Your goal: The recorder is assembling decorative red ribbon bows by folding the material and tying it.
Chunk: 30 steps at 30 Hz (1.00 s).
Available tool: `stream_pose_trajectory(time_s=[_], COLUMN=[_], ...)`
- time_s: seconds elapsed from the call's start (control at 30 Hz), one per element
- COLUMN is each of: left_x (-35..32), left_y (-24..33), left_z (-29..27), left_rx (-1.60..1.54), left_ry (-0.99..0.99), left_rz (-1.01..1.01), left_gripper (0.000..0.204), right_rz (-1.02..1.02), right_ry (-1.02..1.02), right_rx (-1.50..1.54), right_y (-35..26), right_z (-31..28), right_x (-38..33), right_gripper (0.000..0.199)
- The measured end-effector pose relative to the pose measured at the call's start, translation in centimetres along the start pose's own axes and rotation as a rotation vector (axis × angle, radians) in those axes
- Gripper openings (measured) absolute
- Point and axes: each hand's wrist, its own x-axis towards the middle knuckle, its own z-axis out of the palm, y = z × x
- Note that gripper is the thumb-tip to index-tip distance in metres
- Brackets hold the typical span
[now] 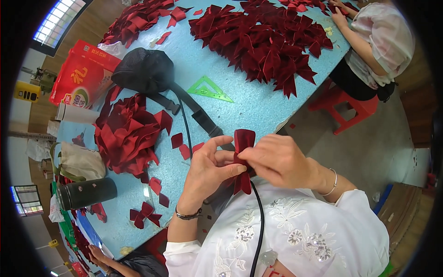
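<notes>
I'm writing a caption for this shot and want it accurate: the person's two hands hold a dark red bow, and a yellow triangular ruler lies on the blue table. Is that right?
Not quite: the triangular ruler is green, not yellow, as the head view shows. The left hand and right hand do hold a dark red bow, and the ruler lies on the blue table.

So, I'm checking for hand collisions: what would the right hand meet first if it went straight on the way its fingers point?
The right hand would first meet the dark red bow, which it pinches; the left hand seems next in line, though depth is unclear.
</notes>
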Motion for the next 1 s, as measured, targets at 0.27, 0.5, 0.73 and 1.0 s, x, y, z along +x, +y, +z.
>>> stream_pose_trajectory(time_s=[0.27, 0.5, 0.73, 1.0], left_x=[0.1, 0.0, 0.7, 1.0], left_y=[-0.1, 0.4, 0.3, 0.7], left_z=[-1.2, -1.4, -1.5, 0.2], left_rx=[0.048, -0.071, -0.098, -0.023], left_ry=[-0.007, 0.026, -0.039, -0.057], left_rz=[-0.026, 0.046, 0.034, 0.032], left_gripper=[0.053, 0.049, 0.040, 0.025], right_rz=[0.009, 0.392, 0.598, 0.801], right_ry=[-0.071, 0.219, 0.263, 0.152], right_rx=[-0.218, 0.145, 0.533, 0.920], right_y=[1.2, 0.7, 1.5, 2.0], right_z=[-0.5, -2.7, -2.2, -1.9], right_x=[0.5, 0.2, -0.7, -1.3], right_gripper=[0.023, 0.019, 0.019, 0.018])
